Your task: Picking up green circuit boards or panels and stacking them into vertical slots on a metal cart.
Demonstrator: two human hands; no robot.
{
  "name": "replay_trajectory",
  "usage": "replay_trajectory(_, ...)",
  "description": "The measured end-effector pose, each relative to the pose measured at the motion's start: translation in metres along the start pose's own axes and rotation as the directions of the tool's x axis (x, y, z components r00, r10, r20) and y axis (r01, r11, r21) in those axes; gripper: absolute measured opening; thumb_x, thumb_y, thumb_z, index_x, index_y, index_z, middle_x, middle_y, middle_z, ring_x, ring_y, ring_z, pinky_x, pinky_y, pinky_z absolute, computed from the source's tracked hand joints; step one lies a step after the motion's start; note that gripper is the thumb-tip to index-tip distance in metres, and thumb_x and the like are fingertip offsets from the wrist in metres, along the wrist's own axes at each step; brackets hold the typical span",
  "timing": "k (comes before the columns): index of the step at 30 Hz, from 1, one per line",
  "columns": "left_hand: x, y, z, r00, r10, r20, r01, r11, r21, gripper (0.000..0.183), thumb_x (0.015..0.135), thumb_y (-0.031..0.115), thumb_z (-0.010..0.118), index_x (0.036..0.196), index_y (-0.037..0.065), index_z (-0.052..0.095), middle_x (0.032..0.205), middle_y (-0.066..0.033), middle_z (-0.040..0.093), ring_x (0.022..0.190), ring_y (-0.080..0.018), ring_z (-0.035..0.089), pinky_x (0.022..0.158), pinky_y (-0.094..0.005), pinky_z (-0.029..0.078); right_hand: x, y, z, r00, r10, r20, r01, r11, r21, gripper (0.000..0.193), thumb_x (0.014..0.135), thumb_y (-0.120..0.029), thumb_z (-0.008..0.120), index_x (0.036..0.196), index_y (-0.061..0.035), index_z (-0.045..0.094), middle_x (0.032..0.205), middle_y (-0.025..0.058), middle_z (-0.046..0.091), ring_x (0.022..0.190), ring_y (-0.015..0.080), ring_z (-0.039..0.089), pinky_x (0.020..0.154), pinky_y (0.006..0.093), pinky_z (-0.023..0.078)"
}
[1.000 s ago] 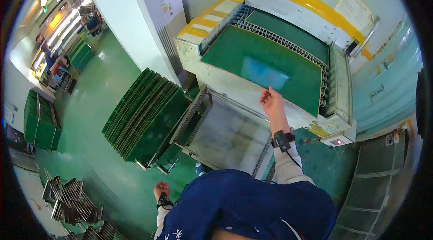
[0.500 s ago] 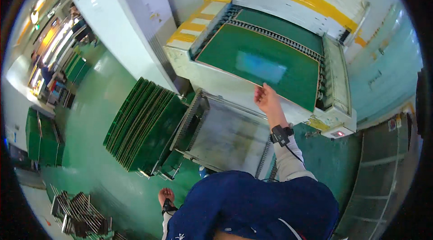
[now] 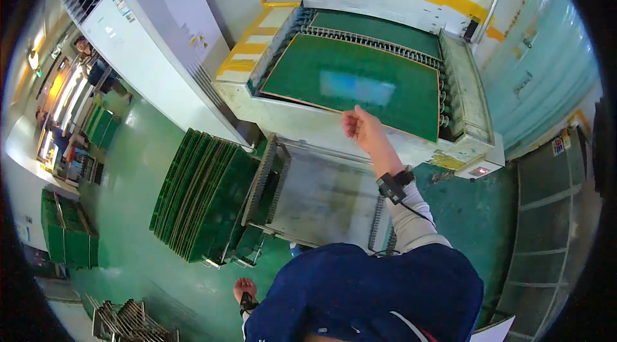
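Note:
A large flat green panel [image 3: 295, 72] with a thin copper-coloured border lies on the rollers of a white conveyor machine [image 3: 283, 107]. My right hand [image 3: 361, 127] is closed at the middle of its near edge, thumb uppermost and the other fingers curled; the fingertips are partly hidden. Farther back on the rollers lies a second green panel [image 3: 379, 30]. My left hand [image 3: 244, 289] hangs low by my side above the floor, fingers loosely bent, holding nothing. Both wrists wear black straps with small devices.
Several green panels [image 3: 199, 194] stand upright in a rack left of a grey metal-topped cart [image 3: 324, 191]. A tall white cabinet [image 3: 154, 40] rises behind them. Metal racks [image 3: 132, 323] sit at lower left, another panel stack [image 3: 67, 229] above. Clear plastic sheeting [image 3: 540, 65] hangs at right.
My view has swung slightly to the right, so the scene lies farther left. The right hand stays at the panel's near edge, and the left hand still hangs low.

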State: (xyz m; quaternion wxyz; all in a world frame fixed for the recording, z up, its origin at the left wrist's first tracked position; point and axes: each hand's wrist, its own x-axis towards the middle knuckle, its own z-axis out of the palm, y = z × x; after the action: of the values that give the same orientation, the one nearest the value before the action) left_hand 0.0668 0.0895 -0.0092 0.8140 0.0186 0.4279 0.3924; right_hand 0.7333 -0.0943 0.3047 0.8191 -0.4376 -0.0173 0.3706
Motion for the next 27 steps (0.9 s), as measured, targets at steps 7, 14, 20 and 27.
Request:
replay_trajectory(7, -0.019, -0.011, 0.059, 0.898, 0.031, -0.438, -0.030, 1.000, 0.009, 0.017, 0.088, 0.012, 0.042, 0.071, 0.009, 0.042, 0.067, -0.0019, 0.044, 0.058, -0.0161, 0.040, 0.055, -0.0293, 0.036, 0.028, -0.078, -0.019, 0.906, -0.393, -0.153, 0.296, 0.851, -0.435, 0.035, 0.085, -0.037, 0.059, 0.090, -0.0028, 0.064, 0.082, 0.0082, 0.066, 0.069, 0.0142, 0.061, 0.060, 0.0288, 0.048)
replay_trajectory(14, -0.062, 0.043, 0.009, 0.993, 0.022, 0.120, -0.049, 0.973, 0.227, 0.014, 0.088, 0.016, 0.043, 0.075, 0.010, 0.043, 0.071, -0.0022, 0.047, 0.060, -0.0166, 0.043, 0.056, -0.0301, 0.037, 0.127, -0.170, -0.094, 0.745, -0.646, -0.167, 0.297, 0.545, -0.784, 0.051, 0.082, -0.043, 0.062, 0.111, -0.0010, 0.060, 0.103, 0.0092, 0.063, 0.098, 0.0208, 0.057, 0.084, 0.0329, 0.043)
replay_trajectory(20, -0.108, 0.056, 0.014, 0.822, 0.200, -0.533, -0.078, 0.967, 0.243, 0.012, 0.089, 0.017, 0.040, 0.079, 0.011, 0.046, 0.072, -0.0024, 0.046, 0.063, -0.0174, 0.042, 0.060, -0.0307, 0.041, 0.205, -0.223, -0.151, 0.709, -0.705, 0.013, 0.023, 0.004, -1.000, 0.061, 0.076, -0.058, 0.057, 0.115, -0.0107, 0.061, 0.115, 0.0185, 0.059, 0.109, 0.0357, 0.054, 0.093, 0.0411, 0.042)
replay_trajectory(27, -0.135, 0.052, 0.073, 0.881, 0.269, -0.389, -0.053, 0.873, 0.484, 0.014, 0.089, 0.011, 0.039, 0.075, 0.010, 0.045, 0.071, -0.0033, 0.044, 0.059, -0.0178, 0.036, 0.057, -0.0305, 0.036, 0.249, -0.252, -0.161, 0.660, -0.748, -0.070, -0.334, -0.209, -0.919, 0.066, 0.078, -0.061, 0.051, 0.131, -0.0223, 0.048, 0.143, 0.0162, 0.032, 0.130, 0.0395, 0.030, 0.104, 0.0536, 0.025)
